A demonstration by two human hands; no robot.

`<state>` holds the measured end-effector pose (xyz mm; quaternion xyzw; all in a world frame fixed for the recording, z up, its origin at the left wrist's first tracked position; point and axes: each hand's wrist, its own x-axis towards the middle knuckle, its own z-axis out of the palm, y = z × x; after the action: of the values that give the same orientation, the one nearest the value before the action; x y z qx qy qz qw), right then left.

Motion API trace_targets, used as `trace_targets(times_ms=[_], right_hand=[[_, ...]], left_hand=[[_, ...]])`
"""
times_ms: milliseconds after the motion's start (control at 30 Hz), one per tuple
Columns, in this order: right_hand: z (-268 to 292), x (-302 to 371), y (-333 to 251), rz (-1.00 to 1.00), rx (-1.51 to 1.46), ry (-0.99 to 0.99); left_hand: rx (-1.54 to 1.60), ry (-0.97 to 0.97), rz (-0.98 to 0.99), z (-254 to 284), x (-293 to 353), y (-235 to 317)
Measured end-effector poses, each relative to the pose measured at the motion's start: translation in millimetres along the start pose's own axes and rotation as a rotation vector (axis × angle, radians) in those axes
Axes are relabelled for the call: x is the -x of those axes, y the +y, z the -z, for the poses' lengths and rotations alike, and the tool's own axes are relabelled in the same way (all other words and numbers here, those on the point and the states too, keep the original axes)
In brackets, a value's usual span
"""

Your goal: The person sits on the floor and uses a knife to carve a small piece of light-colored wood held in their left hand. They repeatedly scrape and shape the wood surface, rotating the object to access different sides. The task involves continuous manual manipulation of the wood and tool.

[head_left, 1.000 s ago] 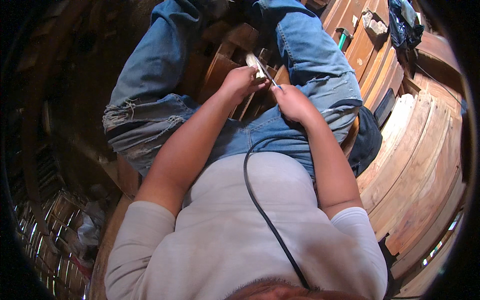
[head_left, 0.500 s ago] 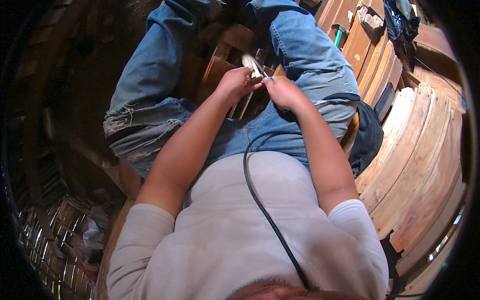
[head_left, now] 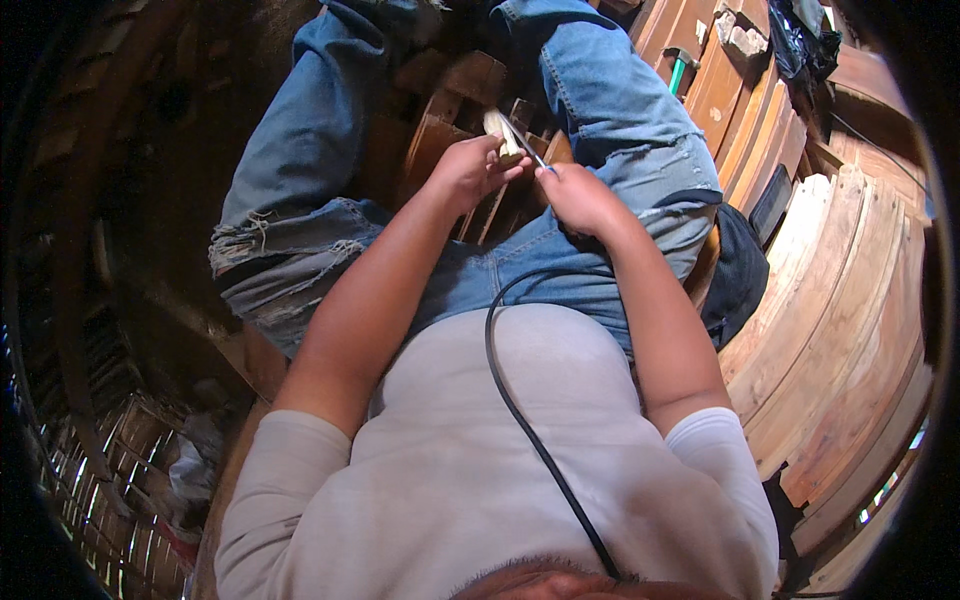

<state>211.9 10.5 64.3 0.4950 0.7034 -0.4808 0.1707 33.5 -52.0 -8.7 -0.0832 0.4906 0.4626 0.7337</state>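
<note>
- Gripping a small pale piece (head_left: 497,128), the left hand (head_left: 470,168) is closed around it above the lap.
- Right hand (head_left: 575,195) pinches a thin blade (head_left: 525,148) laid against the piece.
- Curved wooden boards (head_left: 840,300) lie right.

Curved reddish-brown wooden planks (head_left: 830,330) lie stacked on the right, sunlit and pale along their upper edges. On the left the dark earthen floor (head_left: 150,200) sits in deep shadow — only a woven cane lattice (head_left: 95,500) at the lower left corner catches light. A black bag (head_left: 805,40) hangs at the upper right.
</note>
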Motion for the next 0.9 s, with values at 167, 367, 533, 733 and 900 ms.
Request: trace_targets(times_ms=[167,367,533,733,900], right_hand=[[-8,-30,11,0.018,0.005,-0.005],[-13,-23,22,0.112,0.009,0.097],[-7,-17,10,0.021,0.006,0.0],[-8,-30,6,-0.023,-0.089,-0.041],[-14,-10,23,0.109,0.041,0.1]], left_hand=[[0.01,-0.043,0.014,1,-1,0],[-0.009,0.008,0.039,-7,9,4],[0.011,0.01,0.041,-3,9,5],[0.041,-0.03,0.023,1,-2,1],[0.023,0.0,0.027,3,4,3]])
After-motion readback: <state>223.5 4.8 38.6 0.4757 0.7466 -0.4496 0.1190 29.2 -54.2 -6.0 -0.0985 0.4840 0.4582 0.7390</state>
